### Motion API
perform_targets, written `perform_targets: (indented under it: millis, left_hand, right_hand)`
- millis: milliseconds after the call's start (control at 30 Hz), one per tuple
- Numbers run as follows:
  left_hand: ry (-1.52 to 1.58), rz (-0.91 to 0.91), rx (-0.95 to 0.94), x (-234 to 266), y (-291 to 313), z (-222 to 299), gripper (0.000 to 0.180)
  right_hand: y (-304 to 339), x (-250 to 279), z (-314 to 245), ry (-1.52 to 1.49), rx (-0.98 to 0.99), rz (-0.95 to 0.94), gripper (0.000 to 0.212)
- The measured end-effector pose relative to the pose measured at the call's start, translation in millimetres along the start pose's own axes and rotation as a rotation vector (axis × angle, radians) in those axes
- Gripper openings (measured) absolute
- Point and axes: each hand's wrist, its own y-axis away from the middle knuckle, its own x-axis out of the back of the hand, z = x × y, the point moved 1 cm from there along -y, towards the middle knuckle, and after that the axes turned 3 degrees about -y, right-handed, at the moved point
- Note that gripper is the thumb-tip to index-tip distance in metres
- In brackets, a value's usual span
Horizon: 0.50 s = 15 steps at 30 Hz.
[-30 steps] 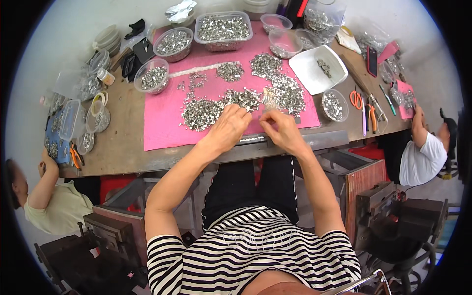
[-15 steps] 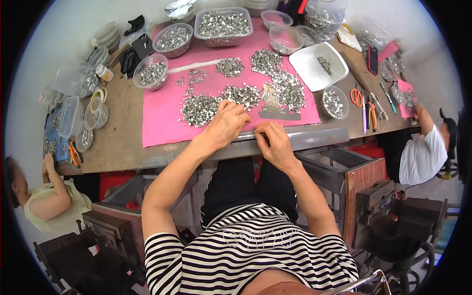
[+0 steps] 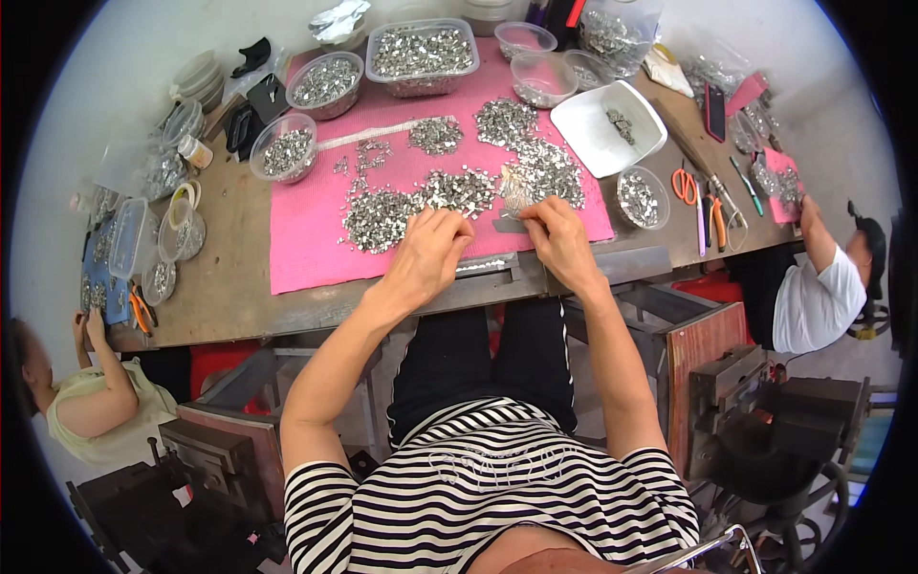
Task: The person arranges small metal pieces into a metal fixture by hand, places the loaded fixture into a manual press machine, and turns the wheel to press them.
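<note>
My left hand (image 3: 426, 256) is bent over the near edge of a heap of small silver metal pieces (image 3: 382, 215), fingers curled together; whatever they pinch is hidden. Over a grey strip (image 3: 507, 227) at the foot of a bundle of thin pale pins (image 3: 516, 188), my right hand (image 3: 564, 247) has its thumb and fingertips closed; anything between them is too small to make out. Between and below the hands, a row of shiny pieces (image 3: 483, 267) lies along the grey metal bar (image 3: 612, 268) at the table's front edge.
A pink ribbed mat (image 3: 311, 253) carries more silver heaps. Behind it stand plastic tubs of pieces (image 3: 423, 57) and a white tray (image 3: 583, 129). At right lie orange scissors (image 3: 683, 187) and pliers (image 3: 719, 225). Other people (image 3: 818, 297) work at both ends.
My right hand has left the bar and moved up and right to the pins. My left hand has shifted slightly left and down, to the heap's near edge. The view has shifted a little.
</note>
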Motion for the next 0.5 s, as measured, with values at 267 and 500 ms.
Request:
perform_targets:
  millis: [267,500]
  left_hand:
    - [0.279,0.051,0.226,-6.2,25.6,17.3,0.006]
    - [0.121,0.063,0.124,-14.3,23.8,23.1,0.009]
  right_hand:
    - [-19.0,-0.3,2.8,0.012,-0.128,-0.175,0.014]
    - [-2.2,2.3,-8.1,-0.032,-0.167,-0.069,0.013]
